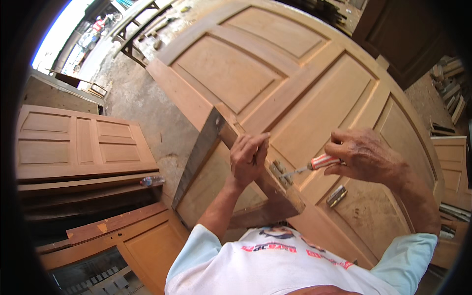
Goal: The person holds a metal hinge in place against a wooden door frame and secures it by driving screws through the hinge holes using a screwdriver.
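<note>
In my right hand (361, 155) is a screwdriver (324, 161) with a red-and-white striped handle, the fingers closed round it. Its shaft points left, with the tip at a metal hinge (280, 173) on the edge of a wooden frame (269, 191). Just left of that hinge, my left hand (248, 157) is held over the frame's edge with its fingers curled together; whatever they may pinch is too small to make out. A second hinge (337, 195) lies loose on the large panelled wooden door (314, 120) under my hands.
Panelled doors (81, 142) are stacked at the left, with a plastic bottle (152, 181) on them. An orange-brown door (152, 241) lies nearer. A dark door (398, 37) stands at the far right, by wood offcuts (450, 88). A wooden trestle (130, 44) stands at the back.
</note>
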A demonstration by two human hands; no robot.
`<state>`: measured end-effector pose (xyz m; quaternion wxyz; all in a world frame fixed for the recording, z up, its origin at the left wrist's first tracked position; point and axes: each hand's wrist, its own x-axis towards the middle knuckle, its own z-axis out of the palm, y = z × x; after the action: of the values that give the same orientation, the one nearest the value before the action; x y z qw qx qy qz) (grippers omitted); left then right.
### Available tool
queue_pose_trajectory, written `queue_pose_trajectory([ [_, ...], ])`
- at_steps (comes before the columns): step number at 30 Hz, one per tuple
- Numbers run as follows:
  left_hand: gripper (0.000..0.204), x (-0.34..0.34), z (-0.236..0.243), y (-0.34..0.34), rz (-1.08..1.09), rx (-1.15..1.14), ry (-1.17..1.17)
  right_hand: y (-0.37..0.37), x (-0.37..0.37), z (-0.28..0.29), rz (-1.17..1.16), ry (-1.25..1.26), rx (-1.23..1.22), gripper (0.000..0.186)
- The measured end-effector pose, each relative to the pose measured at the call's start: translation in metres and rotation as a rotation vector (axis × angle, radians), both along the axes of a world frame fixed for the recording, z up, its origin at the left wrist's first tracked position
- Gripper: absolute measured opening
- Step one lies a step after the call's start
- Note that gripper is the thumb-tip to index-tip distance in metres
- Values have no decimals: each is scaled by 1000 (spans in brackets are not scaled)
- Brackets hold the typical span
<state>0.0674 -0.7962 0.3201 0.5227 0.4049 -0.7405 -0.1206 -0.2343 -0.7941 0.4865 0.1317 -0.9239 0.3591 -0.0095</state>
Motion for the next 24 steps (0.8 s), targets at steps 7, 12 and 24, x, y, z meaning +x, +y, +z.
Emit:
queue_pose_trajectory([
  [7,22,-1,-37,-8,-1,-41,144,-19,19,-17,93,181,-22,39],
  [12,20,-2,-37,-6,30,-76,176,-25,30,-8,-72,213,287,36],
  [24,20,0,-39,-10,3,-67,203,-49,69,11,-282,464,553,48],
])
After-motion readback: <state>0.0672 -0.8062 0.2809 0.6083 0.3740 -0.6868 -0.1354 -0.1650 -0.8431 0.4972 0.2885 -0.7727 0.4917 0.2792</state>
